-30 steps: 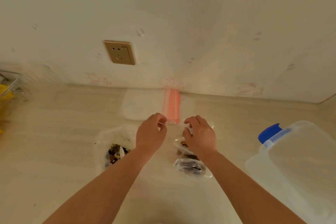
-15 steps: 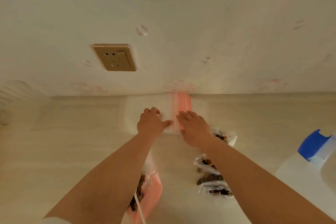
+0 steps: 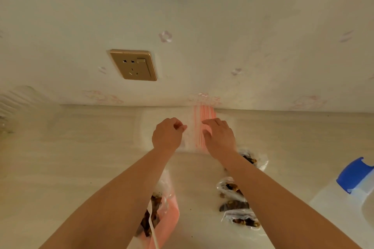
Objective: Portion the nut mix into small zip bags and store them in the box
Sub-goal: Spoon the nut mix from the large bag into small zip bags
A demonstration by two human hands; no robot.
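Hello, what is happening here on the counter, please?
A person is portioning a nut mix. Both hands are at the stack of empty zip bags by the wall: the left hand pinches at one, the right hand lies flat on the red strips. Filled small bags lie on the right. The big nut bag and the box wait nearby.

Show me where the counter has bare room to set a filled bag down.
Bare counter lies left of the left forearm, out from the wall to the near edge. A narrower strip runs between the filled bags and the box. It is crowded mid-counter: empty zip bags under both hands, and the nut mix bag.
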